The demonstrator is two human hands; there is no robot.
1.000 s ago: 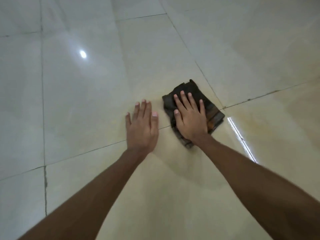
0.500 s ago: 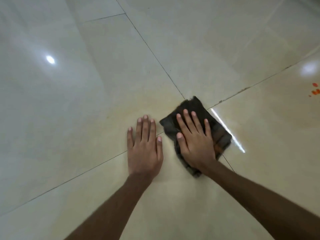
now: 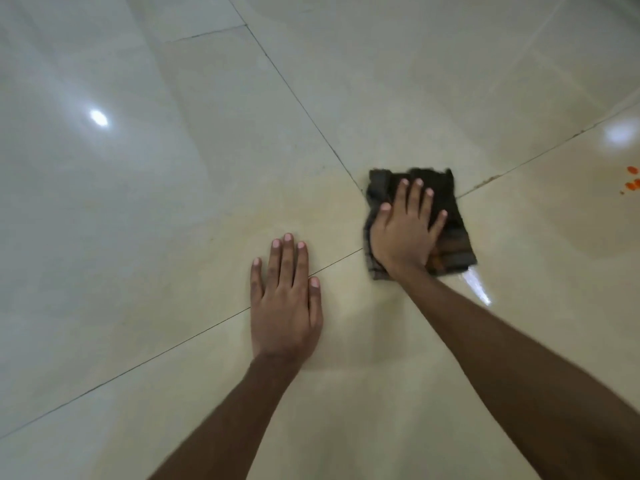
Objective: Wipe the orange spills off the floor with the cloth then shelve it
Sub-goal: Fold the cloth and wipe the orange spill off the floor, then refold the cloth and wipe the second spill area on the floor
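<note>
A dark folded cloth [image 3: 450,216] with orange stains near its lower edge lies flat on the glossy cream tiled floor [image 3: 173,202], over a crossing of grout lines. My right hand [image 3: 405,230] presses palm-down on the cloth with its fingers spread, holding it against the floor. My left hand [image 3: 285,303] rests flat on the bare tile to the left of the cloth, fingers together, holding nothing. Small orange spills [image 3: 632,180] dot the tile at the far right edge, well apart from the cloth.
Faint yellowish smears [image 3: 554,220] show on the tiles around and to the right of the cloth. Light reflections [image 3: 98,118] glare on the floor. No shelf or furniture is in view.
My right hand has slid the cloth up and to the right, away from my left hand. The view has shifted, and the orange spills now show at the right edge.
</note>
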